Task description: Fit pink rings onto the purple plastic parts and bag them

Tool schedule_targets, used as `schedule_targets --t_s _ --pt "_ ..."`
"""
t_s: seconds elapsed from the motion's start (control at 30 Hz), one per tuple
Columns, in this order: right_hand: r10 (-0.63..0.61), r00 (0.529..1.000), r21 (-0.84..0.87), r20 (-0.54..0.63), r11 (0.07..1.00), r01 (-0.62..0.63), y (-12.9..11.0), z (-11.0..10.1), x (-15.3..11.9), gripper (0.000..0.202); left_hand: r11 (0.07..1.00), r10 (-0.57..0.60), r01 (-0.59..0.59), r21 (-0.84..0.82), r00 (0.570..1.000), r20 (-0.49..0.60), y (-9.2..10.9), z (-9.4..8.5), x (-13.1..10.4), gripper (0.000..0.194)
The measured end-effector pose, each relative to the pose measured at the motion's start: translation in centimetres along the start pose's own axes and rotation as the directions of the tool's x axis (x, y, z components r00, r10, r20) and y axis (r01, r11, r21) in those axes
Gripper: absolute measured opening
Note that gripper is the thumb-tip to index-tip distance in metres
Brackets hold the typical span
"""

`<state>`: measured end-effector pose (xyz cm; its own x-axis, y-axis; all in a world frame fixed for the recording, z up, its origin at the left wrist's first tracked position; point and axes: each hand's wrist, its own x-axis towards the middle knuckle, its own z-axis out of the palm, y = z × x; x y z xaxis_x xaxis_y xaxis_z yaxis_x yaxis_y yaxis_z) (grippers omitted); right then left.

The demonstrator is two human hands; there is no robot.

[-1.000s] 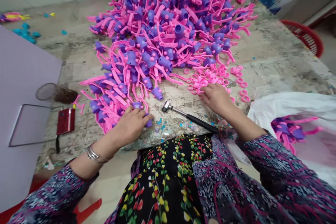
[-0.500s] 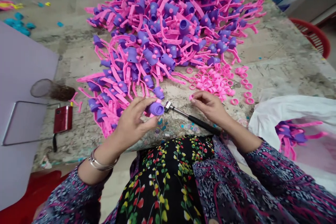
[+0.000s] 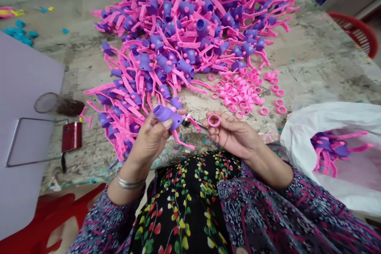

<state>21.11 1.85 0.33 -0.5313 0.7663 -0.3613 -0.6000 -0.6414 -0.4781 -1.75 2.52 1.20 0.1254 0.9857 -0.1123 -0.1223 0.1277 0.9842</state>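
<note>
My left hand (image 3: 151, 137) is closed around a purple plastic toy body with pink arms (image 3: 168, 119). Its open neck points up to the left, and the pink arms stick out toward the right. Between the thumb and fingers of my right hand (image 3: 235, 133) is a pink plastic ring (image 3: 214, 126), its opening facing me. A small gap separates the ring from the toy body. Behind both hands lies a hammer (image 3: 186, 120), its handle mostly hidden by my right hand.
A large heap of purple and pink toy bodies (image 3: 178, 47) covers the table's middle. Loose pink rings (image 3: 238, 91) lie to its right. A white sack (image 3: 293, 127) holding similar pieces stands at right. At left are a glass (image 3: 49, 103) and a red box-shaped object (image 3: 72, 135).
My left hand has turned the toy body, so its neck now points up-left and its arms show. My right hand has moved slightly down and left, bringing the ring into view.
</note>
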Motion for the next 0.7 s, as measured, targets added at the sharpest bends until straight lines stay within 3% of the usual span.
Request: schedule_targets --t_s 0.07,0.17,0.23,0.3,0.37,0.43,0.6,0.7 --pt "0.020 0.999 0.016 0.032 1.000 -0.021 0.0 0.1 -0.1 0.025 0.995 0.062 -0.060 0.083 0.998 -0.019 0.0 0.0 -0.6 0.027" --pt "0.027 0.998 -0.023 0.052 0.999 -0.026 0.2 0.2 -0.2 0.027 0.922 0.182 -0.169 0.349 0.983 -0.004 -0.3 0.2 -1.7 0.031" --pt "-0.001 1.000 -0.081 0.031 0.997 0.003 0.5 0.5 -0.4 0.026 0.783 0.283 -0.273 0.558 0.956 0.070 -0.6 0.5 -2.2 0.032" --pt "-0.040 0.999 -0.143 -0.003 0.989 0.039 0.7 0.7 -0.5 0.023 0.596 0.384 -0.412 0.689 0.900 0.206 -0.9 0.9 -2.4 0.032" --pt "-0.072 0.997 -0.195 -0.029 0.979 0.065 0.9 0.9 -0.6 0.022 0.433 0.447 -0.525 0.733 0.831 0.331 -1.2 1.1 -2.4 0.035" --pt "-0.104 0.993 -0.237 -0.048 0.967 0.089 1.0 1.0 -0.7 0.022 0.337 0.470 -0.568 0.750 0.792 0.389 -1.3 1.2 -2.3 0.038" --pt "-0.200 0.978 -0.359 -0.061 0.919 0.165 1.3 0.9 -0.8 0.025 0.255 0.472 -0.587 0.769 0.769 0.431 -1.4 1.2 -2.3 0.045" --pt "-0.252 0.968 -0.439 -0.011 0.870 0.222 1.7 0.9 -0.7 0.023 0.234 0.450 -0.575 0.784 0.779 0.437 -1.6 1.1 -2.3 0.044"
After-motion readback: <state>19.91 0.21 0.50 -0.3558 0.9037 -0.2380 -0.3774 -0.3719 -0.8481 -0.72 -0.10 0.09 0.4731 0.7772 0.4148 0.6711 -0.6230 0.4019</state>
